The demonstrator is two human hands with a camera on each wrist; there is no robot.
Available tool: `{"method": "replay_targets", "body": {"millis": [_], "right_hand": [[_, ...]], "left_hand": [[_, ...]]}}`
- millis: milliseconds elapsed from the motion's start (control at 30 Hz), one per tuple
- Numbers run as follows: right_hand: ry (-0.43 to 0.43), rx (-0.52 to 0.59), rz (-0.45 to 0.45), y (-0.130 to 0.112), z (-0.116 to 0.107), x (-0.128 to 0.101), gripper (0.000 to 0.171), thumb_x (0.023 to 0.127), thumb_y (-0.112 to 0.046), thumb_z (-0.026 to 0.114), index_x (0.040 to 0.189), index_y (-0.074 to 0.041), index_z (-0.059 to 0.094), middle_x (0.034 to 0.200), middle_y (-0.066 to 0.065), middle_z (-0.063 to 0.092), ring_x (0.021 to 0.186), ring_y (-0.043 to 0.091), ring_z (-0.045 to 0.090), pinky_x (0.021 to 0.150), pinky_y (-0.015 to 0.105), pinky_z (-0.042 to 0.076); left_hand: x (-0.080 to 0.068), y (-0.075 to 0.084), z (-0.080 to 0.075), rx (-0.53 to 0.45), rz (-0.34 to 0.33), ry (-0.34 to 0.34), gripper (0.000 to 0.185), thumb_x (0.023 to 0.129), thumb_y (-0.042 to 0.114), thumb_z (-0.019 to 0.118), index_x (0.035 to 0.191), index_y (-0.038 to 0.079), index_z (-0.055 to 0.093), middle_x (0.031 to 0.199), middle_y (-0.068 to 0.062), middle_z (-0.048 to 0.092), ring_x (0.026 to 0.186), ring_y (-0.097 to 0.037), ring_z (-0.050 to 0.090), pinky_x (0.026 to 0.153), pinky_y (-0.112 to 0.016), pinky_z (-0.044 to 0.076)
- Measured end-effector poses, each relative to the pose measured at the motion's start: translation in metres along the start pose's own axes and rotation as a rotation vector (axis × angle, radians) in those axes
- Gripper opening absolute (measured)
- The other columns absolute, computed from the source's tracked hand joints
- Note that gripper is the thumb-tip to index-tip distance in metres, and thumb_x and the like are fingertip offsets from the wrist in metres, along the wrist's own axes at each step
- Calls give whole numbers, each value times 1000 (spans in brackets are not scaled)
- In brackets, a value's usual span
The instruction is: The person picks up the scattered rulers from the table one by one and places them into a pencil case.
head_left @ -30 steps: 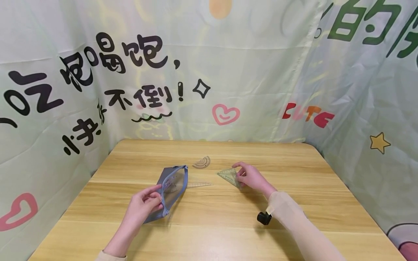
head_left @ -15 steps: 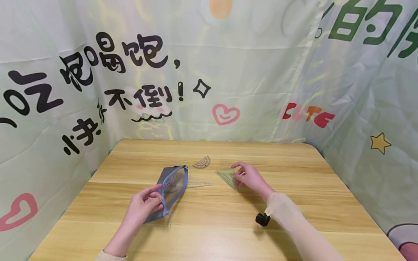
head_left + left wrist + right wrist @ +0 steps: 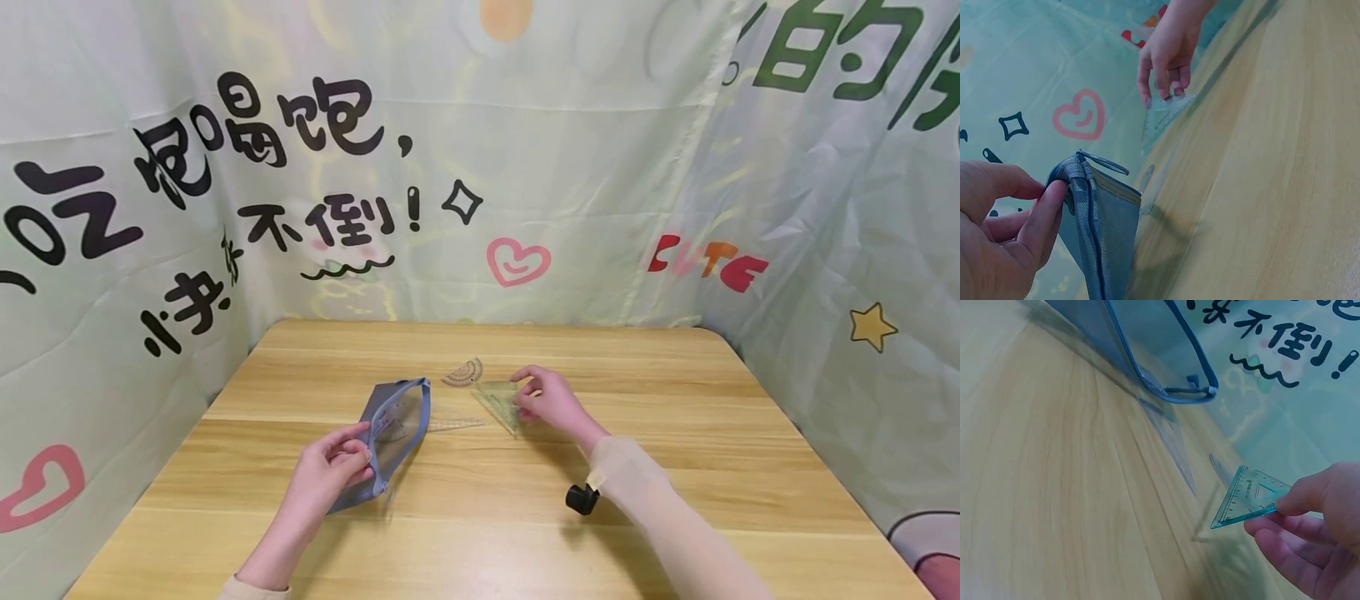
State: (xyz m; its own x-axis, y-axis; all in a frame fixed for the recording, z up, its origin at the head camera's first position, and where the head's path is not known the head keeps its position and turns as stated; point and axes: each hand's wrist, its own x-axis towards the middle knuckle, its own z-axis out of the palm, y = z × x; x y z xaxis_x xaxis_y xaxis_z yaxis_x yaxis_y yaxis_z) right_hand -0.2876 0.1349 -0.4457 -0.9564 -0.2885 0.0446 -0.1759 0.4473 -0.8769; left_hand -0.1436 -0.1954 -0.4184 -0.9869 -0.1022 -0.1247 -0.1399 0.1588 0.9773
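Note:
My left hand [image 3: 330,462] pinches the near edge of a blue zippered pencil pouch [image 3: 1110,219], whose mouth gapes toward the right. Through its see-through side some printed marks show. Between thumb and fingers, my right hand [image 3: 551,400] holds a clear greenish set square [image 3: 1250,497] by one edge, raised over the table to the right of the pouch. A clear straight ruler [image 3: 456,424] lies beside the pouch, its left end hidden behind the pouch. Farther back, a clear protractor [image 3: 462,372] lies flat, just left of the set square.
The wooden table [image 3: 637,375] carries these things, with printed fabric [image 3: 585,183] hanging along its back and sides. A small black camera [image 3: 581,498] sticks out from my right wrist, low over the table.
My right hand has carried the set square leftward, closer to the pouch and protractor. The left hand and the pouch have stayed nearly still.

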Motion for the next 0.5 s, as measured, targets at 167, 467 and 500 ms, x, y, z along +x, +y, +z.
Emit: {"method": "replay_targets", "body": {"millis": [167,467,500], "right_hand": [[9,36,12,-4,8,3,34,89,2,66,122,0,60,87,20,70,63,23,70,58,37,63],[-10,110,26,-14,20,4,36,89,4,65,124,4,57,92,24,71,66,23,72,63,42,65],[-14,116,28,-15,21,4,37,89,4,65,125,5,57,93,25,71,67,24,72,64,43,65]], "left_hand": [[1,0,0,6,2,0,48,93,2,61,140,-1,51,94,-3,59,81,-4,63,77,-21,62],[0,1,1,8,5,0,48,93,2,61,140,-1,51,95,-4,59,81,-5,63,77,-21,62],[0,1,1,7,4,-1,48,93,1,61,140,-1,51,95,-4,59,81,-5,63,77,-21,62]]}}
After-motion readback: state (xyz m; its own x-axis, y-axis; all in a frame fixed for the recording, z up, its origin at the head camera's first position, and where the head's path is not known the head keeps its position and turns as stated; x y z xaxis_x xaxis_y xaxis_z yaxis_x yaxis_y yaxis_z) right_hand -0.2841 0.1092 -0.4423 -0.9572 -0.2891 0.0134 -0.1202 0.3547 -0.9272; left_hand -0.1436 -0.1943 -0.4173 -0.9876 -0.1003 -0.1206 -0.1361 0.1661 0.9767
